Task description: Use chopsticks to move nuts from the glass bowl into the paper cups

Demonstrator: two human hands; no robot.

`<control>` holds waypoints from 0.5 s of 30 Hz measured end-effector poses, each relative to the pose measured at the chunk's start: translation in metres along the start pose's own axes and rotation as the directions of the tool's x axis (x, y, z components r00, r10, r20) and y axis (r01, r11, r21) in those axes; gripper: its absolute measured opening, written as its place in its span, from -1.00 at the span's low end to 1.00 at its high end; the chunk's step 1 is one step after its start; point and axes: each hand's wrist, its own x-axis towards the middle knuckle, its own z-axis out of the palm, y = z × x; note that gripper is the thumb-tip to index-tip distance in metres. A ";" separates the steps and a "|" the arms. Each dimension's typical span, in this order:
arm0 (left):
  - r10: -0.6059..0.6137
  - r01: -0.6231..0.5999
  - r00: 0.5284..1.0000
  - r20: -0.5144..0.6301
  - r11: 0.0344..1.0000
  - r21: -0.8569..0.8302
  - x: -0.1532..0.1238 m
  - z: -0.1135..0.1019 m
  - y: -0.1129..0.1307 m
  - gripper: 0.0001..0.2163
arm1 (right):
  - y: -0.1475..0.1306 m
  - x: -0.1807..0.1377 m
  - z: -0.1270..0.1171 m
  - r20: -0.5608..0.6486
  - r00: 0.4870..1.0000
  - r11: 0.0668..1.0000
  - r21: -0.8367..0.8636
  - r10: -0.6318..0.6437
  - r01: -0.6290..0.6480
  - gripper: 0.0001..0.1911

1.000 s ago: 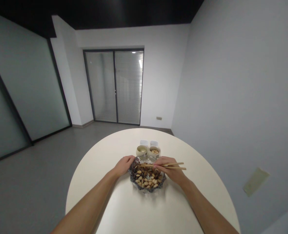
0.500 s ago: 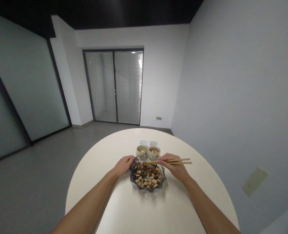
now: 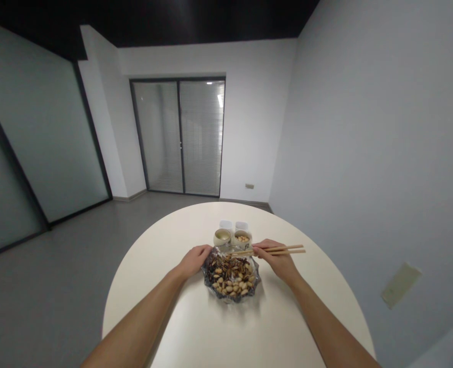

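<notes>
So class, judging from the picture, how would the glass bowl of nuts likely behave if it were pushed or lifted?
The glass bowl sits wide and low on the table, so it would probably slide rather than tip. Piled with nuts and seeds, it is likely heavy for its size. The left hand rests at its rim, perhaps steadying smooth, breakable glass.

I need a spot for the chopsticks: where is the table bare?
The round table is bare along its near part, between the forearms in front of the glass bowl, and right of the right hand. It is crowded behind the bowl, where two small cups stand close; the left hand grips the bowl's left rim.
</notes>
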 end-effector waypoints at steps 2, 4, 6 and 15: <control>0.000 0.000 1.000 -0.001 1.000 0.000 0.000 0.000 -0.001 -0.48 | 0.002 0.000 0.000 -0.007 1.000 1.000 0.008 0.016 -0.016 -0.66; -0.004 0.004 1.000 0.003 1.000 -0.002 0.001 0.000 -0.002 -0.48 | 0.004 0.000 0.000 -0.015 0.999 0.999 0.016 0.031 -0.031 -0.65; -0.008 0.008 1.000 0.008 1.000 -0.002 0.001 0.001 -0.003 -0.48 | 0.006 0.001 -0.001 -0.026 0.999 0.999 0.029 0.041 -0.040 -0.65; 0.004 -0.004 1.000 0.004 1.000 0.000 0.001 0.001 -0.004 -0.48 | 0.017 0.006 -0.003 -0.164 0.971 0.974 0.179 0.171 -0.141 -0.57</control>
